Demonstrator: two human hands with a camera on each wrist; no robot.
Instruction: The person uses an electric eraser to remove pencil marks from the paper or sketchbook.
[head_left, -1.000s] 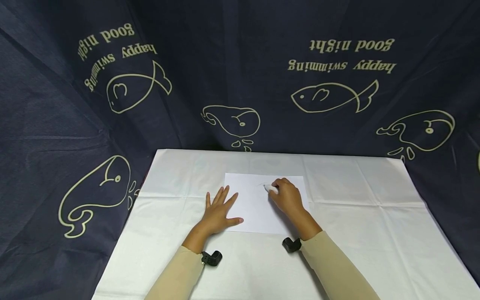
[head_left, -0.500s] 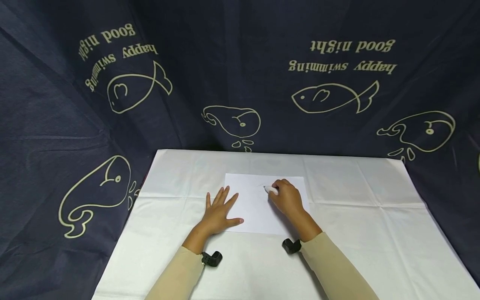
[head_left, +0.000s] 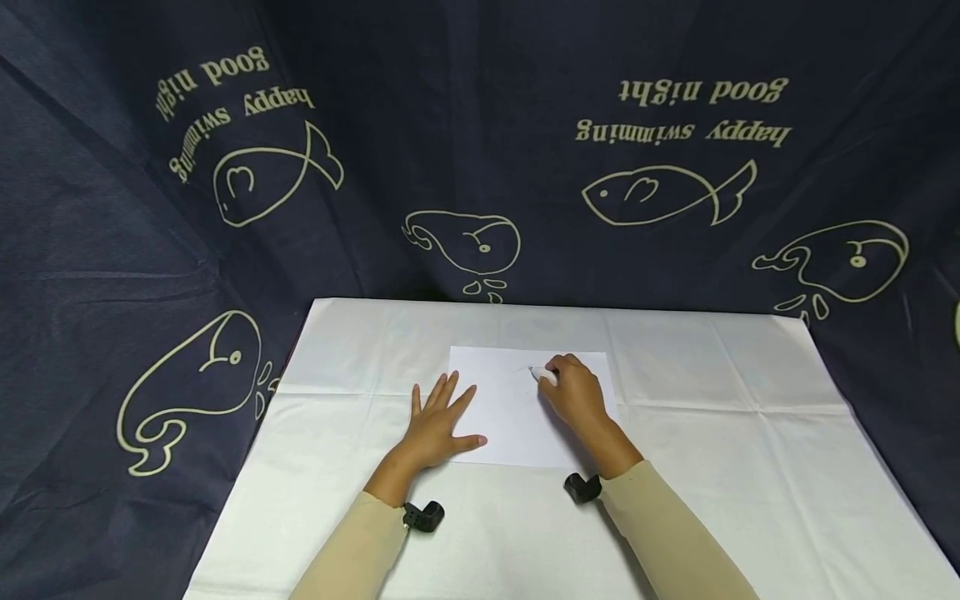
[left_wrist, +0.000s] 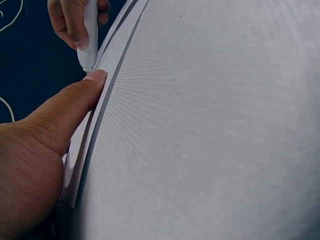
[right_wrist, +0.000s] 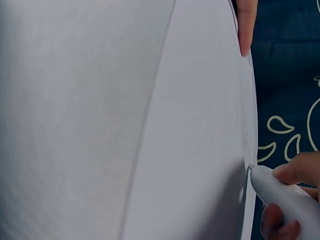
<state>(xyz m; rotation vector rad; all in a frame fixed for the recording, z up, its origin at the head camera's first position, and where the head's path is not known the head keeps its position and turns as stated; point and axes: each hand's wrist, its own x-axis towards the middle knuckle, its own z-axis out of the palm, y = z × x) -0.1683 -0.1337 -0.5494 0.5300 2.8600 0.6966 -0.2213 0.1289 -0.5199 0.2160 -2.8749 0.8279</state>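
A sheet of white paper (head_left: 498, 425) lies on the cloth-covered table. My left hand (head_left: 431, 433) rests on its left part with the fingers spread; in the left wrist view the thumb (left_wrist: 75, 102) lies at the paper's near edge. My right hand (head_left: 576, 390) grips a thick white pen (head_left: 543, 376), pointing left over the upper part of the sheet. The pen (right_wrist: 280, 192) has a narrow tip, which meets the paper in the right wrist view. Faint marks show near the tip. The right hand hides part of the sheet's right side.
A white cloth (head_left: 712, 467) with fold creases covers the table. Behind it hangs a dark blue curtain (head_left: 480, 125) with fish and whale outlines and upside-down lettering. A black wrist camera (head_left: 424, 517) sits on the left wrist, another wrist camera (head_left: 582, 488) on the right.
The pen tip first shifted slightly toward the person, then away toward the sheet's far edge, moving with the right hand. The left hand and the paper have stayed in place.
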